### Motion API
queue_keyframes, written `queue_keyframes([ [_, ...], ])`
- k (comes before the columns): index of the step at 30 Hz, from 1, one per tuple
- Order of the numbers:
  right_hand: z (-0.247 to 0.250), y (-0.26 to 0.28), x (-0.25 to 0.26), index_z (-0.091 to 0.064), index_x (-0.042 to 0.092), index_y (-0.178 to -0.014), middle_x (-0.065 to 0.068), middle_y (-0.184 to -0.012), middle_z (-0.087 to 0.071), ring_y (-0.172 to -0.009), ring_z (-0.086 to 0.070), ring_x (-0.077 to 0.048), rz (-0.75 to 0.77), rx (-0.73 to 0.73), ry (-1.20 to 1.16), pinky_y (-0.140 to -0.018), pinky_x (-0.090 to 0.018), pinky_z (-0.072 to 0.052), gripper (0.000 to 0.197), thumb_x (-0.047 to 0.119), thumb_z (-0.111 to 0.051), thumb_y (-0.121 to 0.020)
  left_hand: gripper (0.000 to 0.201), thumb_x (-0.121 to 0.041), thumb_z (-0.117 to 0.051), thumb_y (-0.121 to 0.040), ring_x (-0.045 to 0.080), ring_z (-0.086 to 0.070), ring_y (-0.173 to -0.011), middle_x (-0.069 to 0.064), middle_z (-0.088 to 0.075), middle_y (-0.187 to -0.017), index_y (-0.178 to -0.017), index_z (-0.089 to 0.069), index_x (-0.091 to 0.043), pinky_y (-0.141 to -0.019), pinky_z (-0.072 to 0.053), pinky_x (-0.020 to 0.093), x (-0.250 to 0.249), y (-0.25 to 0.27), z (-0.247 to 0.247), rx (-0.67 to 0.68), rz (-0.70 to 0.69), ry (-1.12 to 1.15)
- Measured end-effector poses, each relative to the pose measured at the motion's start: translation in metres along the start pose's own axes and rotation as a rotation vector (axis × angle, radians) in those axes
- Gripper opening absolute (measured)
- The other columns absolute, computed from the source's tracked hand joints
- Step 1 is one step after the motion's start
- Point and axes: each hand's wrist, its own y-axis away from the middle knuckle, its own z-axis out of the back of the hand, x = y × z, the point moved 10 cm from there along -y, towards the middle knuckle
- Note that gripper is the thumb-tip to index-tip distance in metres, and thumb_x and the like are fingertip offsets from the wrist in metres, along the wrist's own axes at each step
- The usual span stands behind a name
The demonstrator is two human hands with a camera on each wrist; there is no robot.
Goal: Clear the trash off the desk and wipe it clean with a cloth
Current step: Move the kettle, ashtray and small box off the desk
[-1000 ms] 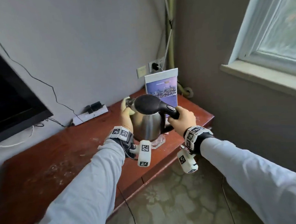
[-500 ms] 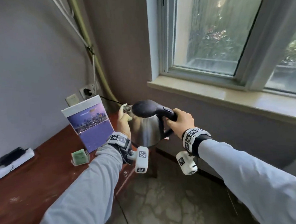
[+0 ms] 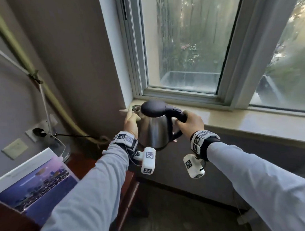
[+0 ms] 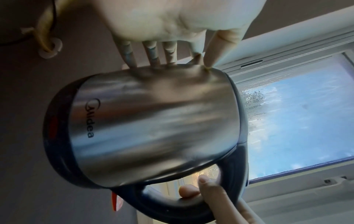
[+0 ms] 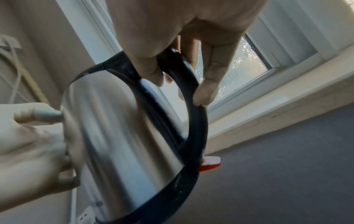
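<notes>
A window (image 3: 188, 47) and its sill (image 3: 237, 120) fill the far side, with the desk (image 3: 76, 163) low on the left. The steel kettle (image 3: 158, 131) hangs in the air just before the sill, off the desk. The right hand (image 3: 189, 122) is wrapped around its black handle (image 3: 176, 114), while the left hand (image 3: 130, 123) presses straight fingers (image 4: 151, 53) against its side by the spout.

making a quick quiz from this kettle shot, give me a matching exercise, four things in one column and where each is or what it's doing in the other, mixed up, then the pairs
Things
1. kettle
2. right hand
3. left hand
4. picture card

Places or states
A. grips the black handle
B. stands on the desk at lower left
C. held in the air in front of the window sill
D. fingers rest on the steel side by the spout

Pairs: 1-C, 2-A, 3-D, 4-B
</notes>
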Motion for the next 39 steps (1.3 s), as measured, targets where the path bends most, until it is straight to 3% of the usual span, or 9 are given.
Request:
queue_keyframes([
  [3,-0.006,-0.044,0.003,-0.064,0.022,-0.095,-0.006,-0.092,-0.070,-0.092,-0.063,-0.032,-0.027,-0.030,0.023,-0.068,-0.029,-0.038,0.018,0.033,-0.064,-0.081,0.082,-0.020,-0.048,-0.062,0.011,-0.048,-0.111,-0.004,-0.054,-0.120,-0.144,-0.046,-0.020,-0.094,-0.037,0.012,-0.015,-0.046,-0.019,0.076,-0.055,-0.044],
  [8,-0.027,-0.104,0.008,-0.064,0.023,-0.102,-0.006,-0.097,-0.071,-0.097,-0.062,-0.031,-0.062,-0.054,0.006,-0.069,-0.028,-0.035,0.022,0.034,-0.062,-0.082,0.071,-0.034,-0.050,-0.059,0.012,-0.046,-0.135,-0.030,-0.059,-0.128,-0.125,-0.054,-0.061,-0.120,-0.012,0.058,0.015,-0.141,-0.009,0.046,-0.023,-0.117],
  [11,-0.046,-0.143,0.008,-0.064,0.022,-0.103,-0.007,-0.097,-0.071,-0.097,-0.063,-0.032,-0.078,-0.047,-0.004,-0.071,-0.030,-0.038,0.026,0.035,-0.061,-0.080,0.077,-0.027,-0.050,-0.063,0.020,-0.054,-0.125,-0.013,-0.061,-0.133,-0.139,-0.050,-0.040,-0.114,-0.028,0.050,0.006,-0.165,-0.015,0.023,0.018,-0.106],
  [14,-0.063,-0.182,0.011,-0.065,0.025,-0.105,-0.006,-0.096,-0.071,-0.096,-0.064,-0.032,-0.082,-0.019,-0.002,-0.075,-0.030,-0.043,0.030,0.037,-0.062,-0.078,0.072,-0.016,-0.046,-0.067,0.035,-0.055,-0.117,0.001,-0.064,-0.122,-0.139,-0.049,-0.018,-0.080,-0.038,0.032,0.006,-0.195,-0.021,0.030,0.030,-0.041],
  [16,-0.072,-0.204,0.015,-0.065,0.026,-0.104,-0.007,-0.096,-0.071,-0.095,-0.064,-0.032,-0.064,0.000,-0.004,-0.077,-0.032,-0.047,0.030,0.037,-0.062,-0.076,0.062,-0.013,-0.044,-0.066,0.013,-0.032,-0.095,0.002,-0.065,-0.102,-0.127,-0.055,-0.014,-0.067,-0.033,0.031,0.010,-0.217,-0.021,0.035,0.030,0.007],
  [19,-0.087,-0.229,0.020,-0.065,0.024,-0.100,-0.007,-0.093,-0.071,-0.093,-0.064,-0.033,-0.032,0.038,-0.013,-0.078,-0.033,-0.048,0.027,0.036,-0.063,-0.076,0.062,-0.014,-0.044,-0.064,0.016,-0.042,-0.087,0.000,-0.065,-0.098,-0.126,-0.055,-0.016,-0.064,-0.033,0.030,0.021,-0.242,-0.014,-0.045,0.049,0.014],
  [24,-0.104,-0.258,0.024,-0.065,0.026,-0.100,-0.005,-0.090,-0.071,-0.092,-0.064,-0.032,0.007,0.080,-0.020,-0.076,-0.032,-0.046,0.028,0.040,-0.063,-0.075,0.041,-0.038,-0.053,-0.074,0.022,-0.051,-0.080,0.002,-0.062,-0.086,-0.100,-0.067,-0.010,-0.073,-0.038,0.035,0.032,-0.266,-0.006,-0.174,0.094,0.129],
  [30,-0.110,-0.263,0.027,-0.058,0.025,-0.083,-0.001,-0.080,-0.066,-0.082,-0.060,-0.028,0.058,0.080,-0.033,-0.070,-0.030,-0.042,0.025,0.048,-0.065,-0.074,0.083,-0.063,-0.070,-0.066,0.027,-0.056,-0.126,0.004,-0.062,-0.134,-0.137,-0.057,-0.023,-0.111,-0.038,0.048,0.126,-0.317,0.033,-0.202,0.228,0.167],
  [39,-0.146,-0.253,-0.003,-0.062,0.024,-0.093,0.004,-0.082,-0.067,-0.084,-0.063,-0.022,-0.022,0.146,-0.189,-0.076,-0.033,-0.050,0.029,0.046,-0.066,-0.075,0.030,-0.038,-0.054,-0.083,0.021,-0.060,-0.117,0.000,-0.068,-0.120,-0.108,-0.071,-0.035,-0.107,-0.044,0.044,0.053,-0.220,0.024,-0.331,0.100,-0.019],
])
